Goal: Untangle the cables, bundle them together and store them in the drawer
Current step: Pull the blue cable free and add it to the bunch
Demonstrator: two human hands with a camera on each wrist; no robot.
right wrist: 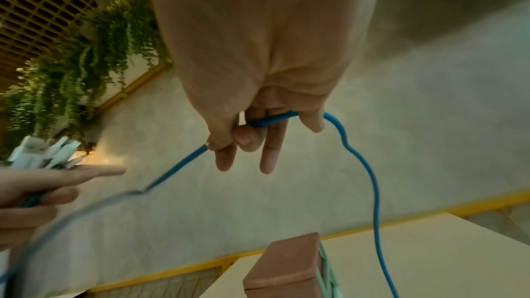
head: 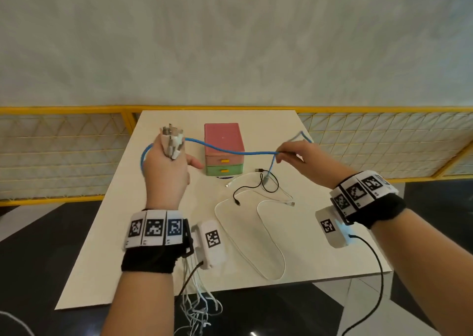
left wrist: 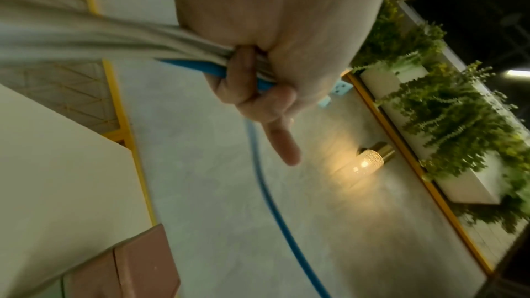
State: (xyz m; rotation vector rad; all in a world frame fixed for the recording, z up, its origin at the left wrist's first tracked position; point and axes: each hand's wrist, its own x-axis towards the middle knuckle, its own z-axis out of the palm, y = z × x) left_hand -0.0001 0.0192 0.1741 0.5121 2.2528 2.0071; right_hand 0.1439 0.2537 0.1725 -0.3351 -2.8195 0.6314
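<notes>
A pale mottled wall (head: 230, 41) rises behind the cream bench (head: 158, 233), with a yellow-framed lattice railing (head: 384, 146) running along its foot. Dark glossy floor (head: 38, 246) surrounds it. A glowing gold wall lamp (left wrist: 370, 160) hangs near white planters of trailing greenery (left wrist: 447, 110).

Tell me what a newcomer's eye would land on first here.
First the blue cable, strung in the air between the left hand, which grips a bunch of cable ends, and the right hand, which pinches it. Behind it stands the pink and green drawer box, with loose cables on the table.
</notes>
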